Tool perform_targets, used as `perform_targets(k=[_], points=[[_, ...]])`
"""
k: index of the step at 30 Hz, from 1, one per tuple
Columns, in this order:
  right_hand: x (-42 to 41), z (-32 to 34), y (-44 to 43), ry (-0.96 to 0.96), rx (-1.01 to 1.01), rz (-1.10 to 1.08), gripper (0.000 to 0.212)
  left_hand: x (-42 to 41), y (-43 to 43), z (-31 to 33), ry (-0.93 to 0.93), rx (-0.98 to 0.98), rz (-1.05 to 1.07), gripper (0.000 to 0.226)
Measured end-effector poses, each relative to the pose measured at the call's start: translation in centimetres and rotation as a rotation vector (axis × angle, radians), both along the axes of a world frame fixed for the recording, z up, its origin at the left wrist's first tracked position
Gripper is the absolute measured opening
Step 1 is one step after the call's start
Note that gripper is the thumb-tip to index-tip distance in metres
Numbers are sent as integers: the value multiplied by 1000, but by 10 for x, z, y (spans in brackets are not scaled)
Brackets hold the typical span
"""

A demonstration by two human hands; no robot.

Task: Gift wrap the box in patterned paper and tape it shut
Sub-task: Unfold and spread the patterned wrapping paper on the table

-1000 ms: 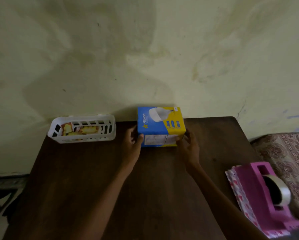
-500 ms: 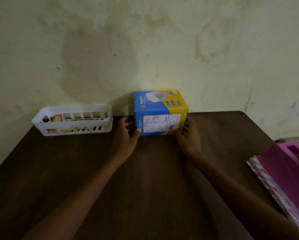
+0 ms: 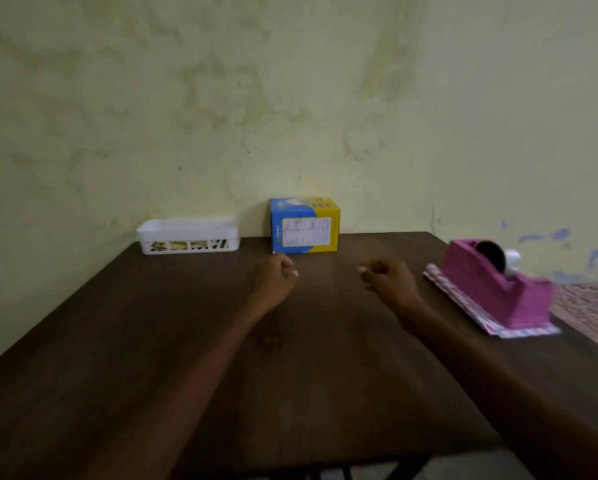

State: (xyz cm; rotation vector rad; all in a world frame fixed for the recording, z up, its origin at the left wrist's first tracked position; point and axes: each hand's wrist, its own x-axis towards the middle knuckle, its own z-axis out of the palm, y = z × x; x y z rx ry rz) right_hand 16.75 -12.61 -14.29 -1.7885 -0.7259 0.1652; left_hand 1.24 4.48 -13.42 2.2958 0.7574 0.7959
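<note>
Whereas both gripped the box before, the left hand and right hand now hover off it, loosely curled, empty. The rectangular cardboard box stands at twelve o'clock on the wood-grain tabletop, against the wall.

The left grip and right grip have released the box, drawing back

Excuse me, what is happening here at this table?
A person is preparing to gift wrap the blue and yellow cardboard box, which stands at the far edge of the dark wooden table. The left hand and the right hand hover empty before it. The folded patterned paper lies under the pink tape dispenser.
</note>
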Motion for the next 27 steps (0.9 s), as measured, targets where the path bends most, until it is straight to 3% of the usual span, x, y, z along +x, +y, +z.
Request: perform_targets(k=[5, 8, 11, 15, 19, 22, 27], points=[[-53, 4, -109, -143, -87, 9, 7, -34, -94, 0, -21, 5, -158, 12], [-57, 6, -152, -350, -160, -103, 9, -29, -125, -7, -9, 0, -247, 8], [-40, 3, -190, -371, -116, -261, 8, -9, -154, -12, -10, 40, -298, 5], [3, 2, -224, -345, -109, -444, 45, 35, -185, -19, 22, 54, -376, 7], [39, 2, -226, -265, -268, -469, 92, 83, -203, -26, 120, 15, -319, 7], [63, -2, -221, -235, -305, -386, 105, 124, -215, -23, 191, -172, -251, 28], [92, -11, -211, -361, -421, -428, 91, 178, -230, -14, 75, -535, -221, 35]])
